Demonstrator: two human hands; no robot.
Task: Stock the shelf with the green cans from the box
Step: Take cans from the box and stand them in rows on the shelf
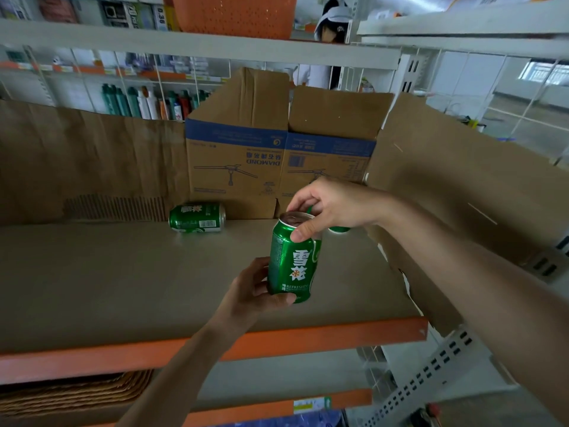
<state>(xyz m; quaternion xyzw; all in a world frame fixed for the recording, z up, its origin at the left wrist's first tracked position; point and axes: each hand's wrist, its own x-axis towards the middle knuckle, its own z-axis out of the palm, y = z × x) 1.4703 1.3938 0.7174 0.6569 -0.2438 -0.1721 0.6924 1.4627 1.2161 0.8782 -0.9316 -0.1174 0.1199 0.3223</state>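
A green can [292,260] with white lettering is held upright above the beige shelf [123,278]. My left hand [252,294] grips its lower part from the left. My right hand [326,208] pinches its top rim with thumb and fingers. A second green can [197,217] lies on its side at the back of the shelf. Part of a third green can [338,229] shows behind my right hand. An open cardboard box [277,167] with blue print stands at the back.
Brown cardboard sheets [86,161] line the back and the right side [462,186] of the shelf. The shelf has an orange front edge [308,337]. An upper shelf [197,47] with an orange basket [234,13] hangs overhead. Woven trays [74,392] sit below.
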